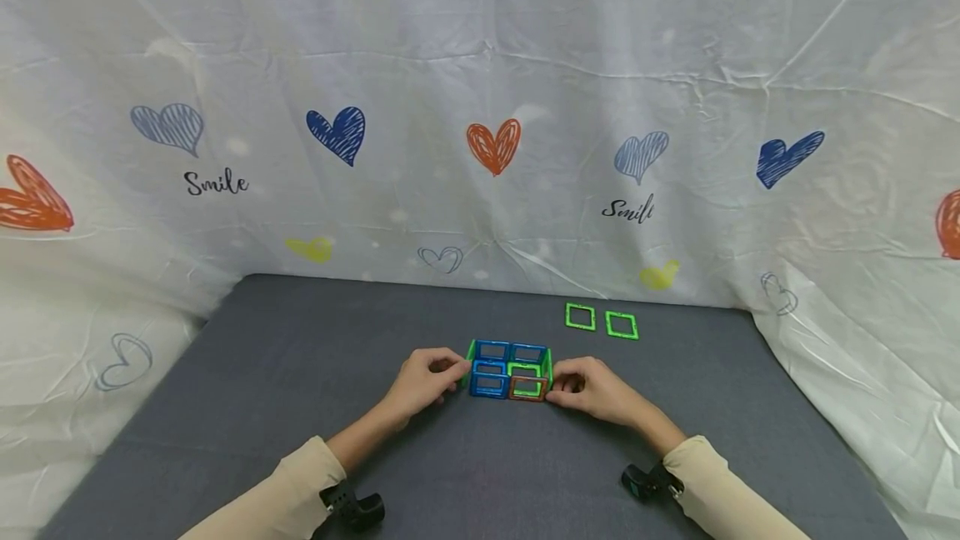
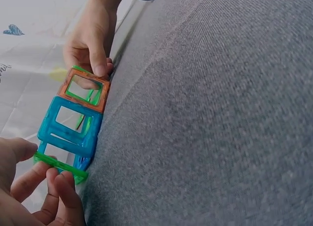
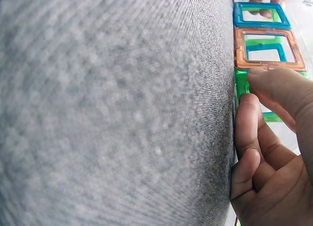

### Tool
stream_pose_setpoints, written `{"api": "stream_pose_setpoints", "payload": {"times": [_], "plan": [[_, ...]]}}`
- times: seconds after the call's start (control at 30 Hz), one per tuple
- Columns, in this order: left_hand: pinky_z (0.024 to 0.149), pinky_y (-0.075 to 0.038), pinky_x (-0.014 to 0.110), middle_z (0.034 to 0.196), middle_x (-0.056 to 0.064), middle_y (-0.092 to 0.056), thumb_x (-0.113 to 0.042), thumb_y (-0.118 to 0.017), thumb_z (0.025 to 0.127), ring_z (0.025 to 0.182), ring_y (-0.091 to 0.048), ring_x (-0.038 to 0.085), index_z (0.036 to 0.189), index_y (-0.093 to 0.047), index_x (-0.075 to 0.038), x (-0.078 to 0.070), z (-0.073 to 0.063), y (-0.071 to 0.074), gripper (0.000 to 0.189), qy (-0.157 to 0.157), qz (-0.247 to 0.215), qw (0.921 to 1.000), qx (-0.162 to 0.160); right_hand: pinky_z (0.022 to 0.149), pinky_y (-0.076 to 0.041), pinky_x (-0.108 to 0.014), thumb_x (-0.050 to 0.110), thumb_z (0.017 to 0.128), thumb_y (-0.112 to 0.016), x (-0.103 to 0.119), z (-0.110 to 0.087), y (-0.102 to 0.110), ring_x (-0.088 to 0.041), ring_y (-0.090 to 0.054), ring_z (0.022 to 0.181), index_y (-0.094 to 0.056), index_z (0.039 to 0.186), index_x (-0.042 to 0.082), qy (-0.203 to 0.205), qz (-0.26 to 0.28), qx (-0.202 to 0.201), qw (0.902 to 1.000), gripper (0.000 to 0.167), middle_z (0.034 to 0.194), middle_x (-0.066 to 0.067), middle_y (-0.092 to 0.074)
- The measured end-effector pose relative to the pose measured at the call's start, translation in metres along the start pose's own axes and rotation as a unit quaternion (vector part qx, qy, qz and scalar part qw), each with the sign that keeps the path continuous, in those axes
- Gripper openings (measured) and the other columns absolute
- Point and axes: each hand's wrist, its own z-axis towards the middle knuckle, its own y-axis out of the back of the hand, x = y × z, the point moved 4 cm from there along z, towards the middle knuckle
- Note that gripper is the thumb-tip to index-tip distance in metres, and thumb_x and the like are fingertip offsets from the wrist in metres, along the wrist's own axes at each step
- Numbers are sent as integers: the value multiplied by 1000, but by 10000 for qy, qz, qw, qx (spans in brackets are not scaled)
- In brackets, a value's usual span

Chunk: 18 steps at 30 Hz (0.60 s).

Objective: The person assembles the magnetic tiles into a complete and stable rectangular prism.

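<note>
An open-topped box of square magnetic tiles (image 1: 491,386) stands on the dark cloth between my hands. Its front has a blue tile (image 2: 71,125) on the left and an orange tile (image 3: 269,49) on the right; more blue tiles form the back. Green tiles stand upright as the two ends. My left hand (image 1: 429,380) pinches the left green tile (image 2: 61,166) with thumb and fingertips. At the other end my right hand (image 1: 596,390) holds the right green tile (image 3: 242,83), its thumb by the orange tile's corner and the index finger low on the outer side.
Two loose green square tiles (image 1: 580,317) lie flat behind the box to the right. The dark grey tablecloth (image 1: 300,373) reaches back to a white curtain (image 1: 420,48) printed with hearts. Black wrist cameras (image 1: 352,508) sit at both sleeves.
</note>
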Motion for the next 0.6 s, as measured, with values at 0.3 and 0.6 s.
{"api": "stream_pose_setpoints", "payload": {"times": [0.3,0.6], "plan": [[58,-53,36,89,6,-69,-30,-69,100,75,-66,23,105,-76,-6,-2,0,-2,25,192,-114,9996,168,60,-50,-28,10,95,-75,0,0,0,-14,-61,69,-74,102,16,30,18,7,10000,10,85,5,-67],[57,-52,36,91,7,-69,-29,-68,101,75,-65,23,104,-76,-7,-3,0,-1,24,248,-105,9991,317,60,-49,-27,12,95,-75,-2,0,0,-13,-60,68,-74,102,17,9,18,-2,10000,9,84,5,-67]]}}
